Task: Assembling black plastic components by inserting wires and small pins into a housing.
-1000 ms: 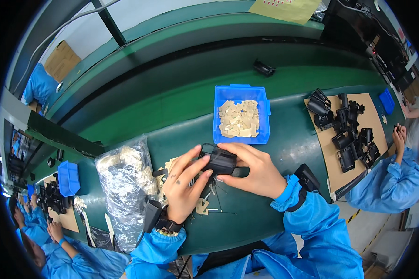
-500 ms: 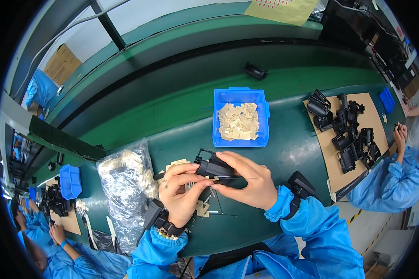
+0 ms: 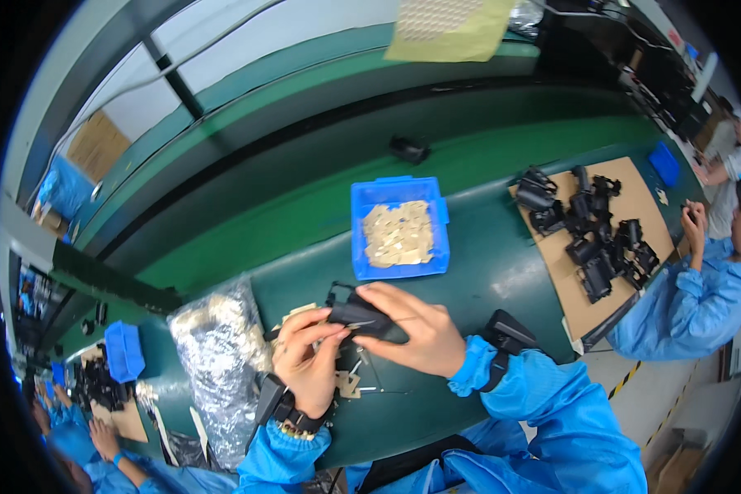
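At the left end of the table (image 3: 486, 272), near its front edge, I see a small blue bin (image 3: 124, 350) with dark parts beside it, where another person's hand (image 3: 105, 438) is at work. Next to the right lies a crinkled clear plastic bag (image 3: 221, 362) of pale pieces, reaching toward the front edge. Just right of the bag is my left hand (image 3: 309, 362), a dark band at its wrist; its fingers (image 3: 325, 336) are pinched narrow on the near end of a black plastic part (image 3: 362, 317), which I hold just above the table close to the middle of the front edge. My right hand (image 3: 412, 329) covers the part's other end, fingers curled over it and holding it. Under my hands a few tan flat pieces (image 3: 347, 385) lie on the table. Farther back, toward the middle, stands a blue tray (image 3: 399, 191) filled with more tan pieces. A single black part (image 3: 408, 148) sits on the green belt beyond the table's back edge. At the right end a brown cardboard sheet (image 3: 646, 193) carries a cluster of black parts (image 3: 593, 230), with a person in a blue coat (image 3: 683, 296) beside it.
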The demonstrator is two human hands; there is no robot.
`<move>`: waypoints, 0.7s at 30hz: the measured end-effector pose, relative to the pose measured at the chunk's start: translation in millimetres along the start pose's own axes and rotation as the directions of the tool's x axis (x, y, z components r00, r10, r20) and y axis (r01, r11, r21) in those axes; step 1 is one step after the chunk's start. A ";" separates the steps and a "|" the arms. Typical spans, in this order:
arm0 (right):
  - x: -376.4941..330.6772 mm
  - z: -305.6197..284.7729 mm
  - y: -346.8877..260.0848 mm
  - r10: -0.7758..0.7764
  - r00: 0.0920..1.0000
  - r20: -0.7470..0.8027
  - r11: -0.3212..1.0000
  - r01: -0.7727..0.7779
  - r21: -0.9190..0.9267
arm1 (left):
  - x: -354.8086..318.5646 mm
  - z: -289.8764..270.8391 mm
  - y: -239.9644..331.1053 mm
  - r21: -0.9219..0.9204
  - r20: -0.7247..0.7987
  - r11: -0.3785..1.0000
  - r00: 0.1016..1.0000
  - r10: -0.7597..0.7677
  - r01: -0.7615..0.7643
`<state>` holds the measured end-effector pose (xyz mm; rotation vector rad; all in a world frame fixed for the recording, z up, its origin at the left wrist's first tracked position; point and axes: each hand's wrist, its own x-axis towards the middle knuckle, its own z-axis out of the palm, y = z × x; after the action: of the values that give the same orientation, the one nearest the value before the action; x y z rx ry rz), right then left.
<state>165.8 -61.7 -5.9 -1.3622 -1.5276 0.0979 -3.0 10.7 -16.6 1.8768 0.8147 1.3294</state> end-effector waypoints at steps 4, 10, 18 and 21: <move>3.0 -5.0 6.4 -0.081 0.996 -0.020 0.996 0.080 -0.047 | 2.4 -3.5 2.8 -0.034 0.095 0.999 0.995 -0.037 0.041; 16.9 -23.1 15.6 0.054 0.966 -0.253 0.998 -0.057 -0.003 | 19.6 5.9 26.6 -0.054 0.108 0.997 0.992 0.063 -0.058; 16.2 -28.6 18.3 0.166 0.936 -0.311 0.979 -0.119 0.166 | 85.1 46.5 47.0 0.247 0.180 0.940 0.964 0.196 -0.237; 16.0 -26.7 20.8 0.149 0.944 -0.294 0.982 -0.107 0.156 | 80.7 37.6 47.9 0.137 0.308 0.953 0.926 0.218 -0.270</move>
<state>201.8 -56.5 2.8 -1.2982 -1.1527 0.0690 60.3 41.9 55.8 2.3103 0.5745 1.1130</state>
